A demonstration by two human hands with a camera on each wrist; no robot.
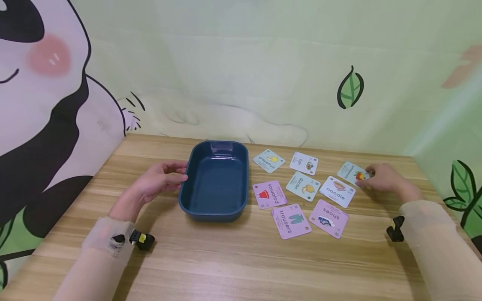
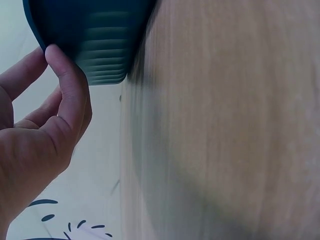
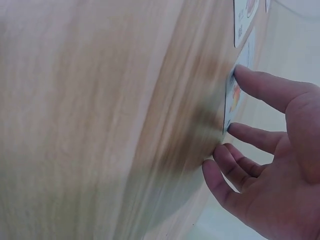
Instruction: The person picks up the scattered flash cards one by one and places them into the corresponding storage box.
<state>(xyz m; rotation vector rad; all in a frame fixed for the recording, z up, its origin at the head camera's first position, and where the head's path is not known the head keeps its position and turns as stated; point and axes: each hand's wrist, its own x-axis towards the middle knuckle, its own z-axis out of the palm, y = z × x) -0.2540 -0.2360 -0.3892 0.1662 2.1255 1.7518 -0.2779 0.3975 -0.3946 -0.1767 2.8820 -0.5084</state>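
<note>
In the head view a dark blue tray stands left of the cards. My left hand is at its left side; the left wrist view shows the thumb and index finger at the rim of the tray. Far right, my right hand has thumb and index finger on the pomegranate card. In the right wrist view they lie at two places along the edge of that card, other fingers spread near the tabletop. Beside it lie the noodle card, durian card and fish card.
More cards lie face up right of the tray: grapefruit, pajamas, trousers and shoes. The wooden table meets a backdrop with a panda and leaves.
</note>
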